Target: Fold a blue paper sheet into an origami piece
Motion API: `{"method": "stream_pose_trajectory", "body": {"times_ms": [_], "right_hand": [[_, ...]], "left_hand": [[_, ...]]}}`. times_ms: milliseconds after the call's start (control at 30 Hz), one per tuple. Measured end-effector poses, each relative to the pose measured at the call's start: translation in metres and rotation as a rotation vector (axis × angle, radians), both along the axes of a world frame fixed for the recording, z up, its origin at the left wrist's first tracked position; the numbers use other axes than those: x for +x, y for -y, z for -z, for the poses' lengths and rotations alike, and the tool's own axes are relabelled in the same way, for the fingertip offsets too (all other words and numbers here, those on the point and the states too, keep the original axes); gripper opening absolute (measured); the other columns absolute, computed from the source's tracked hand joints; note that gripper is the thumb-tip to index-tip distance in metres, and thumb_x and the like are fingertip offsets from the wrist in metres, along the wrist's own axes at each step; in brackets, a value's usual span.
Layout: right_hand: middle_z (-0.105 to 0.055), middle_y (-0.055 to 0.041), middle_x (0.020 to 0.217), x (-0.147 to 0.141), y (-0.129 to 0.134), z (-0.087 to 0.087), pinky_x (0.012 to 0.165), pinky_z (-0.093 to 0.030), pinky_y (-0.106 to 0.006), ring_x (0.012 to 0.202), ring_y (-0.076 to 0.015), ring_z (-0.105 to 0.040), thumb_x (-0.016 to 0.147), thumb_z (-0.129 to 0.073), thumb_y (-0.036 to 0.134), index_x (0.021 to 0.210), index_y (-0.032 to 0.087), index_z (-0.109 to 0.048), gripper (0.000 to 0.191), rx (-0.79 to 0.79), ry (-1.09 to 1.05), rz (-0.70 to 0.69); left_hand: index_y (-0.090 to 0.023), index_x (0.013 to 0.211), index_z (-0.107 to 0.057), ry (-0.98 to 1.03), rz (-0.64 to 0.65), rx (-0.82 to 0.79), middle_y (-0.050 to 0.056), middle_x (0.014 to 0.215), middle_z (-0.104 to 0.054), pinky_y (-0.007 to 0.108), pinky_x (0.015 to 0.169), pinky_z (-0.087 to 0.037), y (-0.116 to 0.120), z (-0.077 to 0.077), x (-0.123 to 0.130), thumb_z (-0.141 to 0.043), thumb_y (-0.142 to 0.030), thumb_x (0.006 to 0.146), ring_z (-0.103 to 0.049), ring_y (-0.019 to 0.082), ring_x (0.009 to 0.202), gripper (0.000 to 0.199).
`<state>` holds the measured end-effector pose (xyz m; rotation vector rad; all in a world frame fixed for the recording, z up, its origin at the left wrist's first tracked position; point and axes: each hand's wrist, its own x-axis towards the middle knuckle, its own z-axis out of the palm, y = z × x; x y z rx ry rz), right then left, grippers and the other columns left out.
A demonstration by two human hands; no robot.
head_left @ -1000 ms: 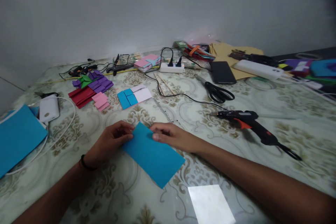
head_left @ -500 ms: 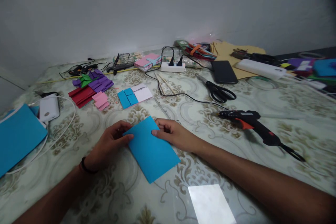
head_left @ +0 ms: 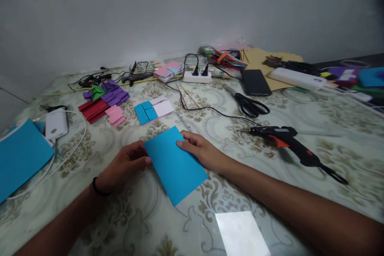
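Observation:
A blue sheet of paper [head_left: 177, 168], apparently folded, is tilted above the patterned tablecloth in front of me. My right hand [head_left: 199, 150] grips its upper right edge, thumb on top and fingers underneath. My left hand [head_left: 132, 164] is at its upper left edge, thumb just off the paper and apart from the curled fingers; some fingertips are hidden near the corner. Beyond the hands lies a folded blue and white paper piece [head_left: 153, 110], beside small folded pink paper [head_left: 115, 116]. A clear ruler [head_left: 183, 122] lies behind my right hand.
On the right are a black glue gun [head_left: 283, 140], scissors [head_left: 247, 102] and a dark phone [head_left: 256, 82]. A power strip [head_left: 197, 77] stands at the back. Blue sheets [head_left: 24, 160] and a white power bank [head_left: 56, 123] lie left; a bright white rectangle [head_left: 242, 232] shows in front.
The blue paper has shifted slightly up and right in my right hand. My left thumb has come off its face to beside the edge.

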<state>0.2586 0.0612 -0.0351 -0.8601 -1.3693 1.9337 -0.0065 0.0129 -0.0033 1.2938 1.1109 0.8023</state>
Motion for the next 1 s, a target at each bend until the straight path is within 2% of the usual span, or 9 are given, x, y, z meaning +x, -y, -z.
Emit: {"method": "stream_pose_trajectory", "body": {"times_ms": [167, 300, 500, 667, 833, 1000], "right_hand": [[-0.054, 0.0053, 0.073, 0.0, 0.001, -0.002, 0.058, -0.038, -0.023, 0.062, -0.0095, -0.047, 0.081, -0.079, 0.071, 0.091, 0.02, -0.056, 0.056, -0.009, -0.004, -0.011], [-0.052, 0.0052, 0.073, 0.0, 0.0, -0.002, 0.058, -0.037, -0.023, 0.062, -0.0093, -0.046, 0.082, -0.078, 0.071, 0.089, 0.02, -0.055, 0.057, 0.011, 0.013, -0.015], [-0.052, 0.0053, 0.073, -0.001, 0.0, 0.0, 0.058, -0.037, -0.023, 0.062, -0.0092, -0.046, 0.082, -0.077, 0.072, 0.092, 0.019, -0.057, 0.057, 0.019, 0.014, -0.014], [-0.055, 0.0043, 0.076, -0.001, 0.0, -0.002, 0.06, -0.04, -0.023, 0.064, -0.0096, -0.049, 0.082, -0.077, 0.073, 0.096, 0.019, -0.059, 0.059, 0.038, 0.024, -0.017], [-0.049, 0.006, 0.072, -0.001, 0.0, -0.002, 0.056, -0.038, -0.022, 0.061, -0.0084, -0.045, 0.081, -0.076, 0.076, 0.09, 0.019, -0.055, 0.061, 0.054, 0.059, -0.006], [-0.052, 0.0054, 0.074, -0.001, 0.001, 0.0, 0.058, -0.039, -0.022, 0.062, -0.0089, -0.047, 0.082, -0.075, 0.076, 0.096, 0.018, -0.058, 0.062, 0.046, 0.05, -0.019]], "left_hand": [[-0.017, 0.083, -0.068, -0.06, 0.002, -0.013, 0.002, 0.073, -0.068, 0.027, 0.063, -0.044, -0.001, 0.003, -0.002, -0.087, -0.047, 0.082, -0.058, 0.015, 0.067, 0.036], [-0.017, 0.087, -0.068, -0.064, 0.019, -0.013, 0.003, 0.076, -0.069, 0.028, 0.065, -0.047, -0.001, 0.004, -0.001, -0.086, -0.046, 0.084, -0.061, 0.016, 0.069, 0.035], [-0.02, 0.121, -0.064, 0.033, -0.036, -0.026, -0.001, 0.08, -0.067, 0.026, 0.061, -0.048, 0.0, 0.007, 0.002, -0.087, -0.045, 0.085, -0.062, 0.015, 0.065, 0.049], [-0.025, 0.136, -0.055, 0.047, -0.062, -0.006, -0.001, 0.085, -0.066, 0.025, 0.06, -0.051, 0.002, 0.01, 0.003, -0.086, -0.045, 0.087, -0.065, 0.015, 0.068, 0.061], [-0.024, 0.136, -0.057, -0.015, -0.032, 0.012, -0.001, 0.082, -0.065, 0.025, 0.063, -0.051, 0.003, 0.012, 0.002, -0.083, -0.047, 0.09, -0.063, 0.014, 0.069, 0.058], [-0.022, 0.141, -0.055, -0.037, -0.005, 0.01, -0.003, 0.075, -0.062, 0.025, 0.063, -0.049, 0.002, 0.014, 0.0, -0.082, -0.048, 0.091, -0.061, 0.014, 0.068, 0.063]]}}
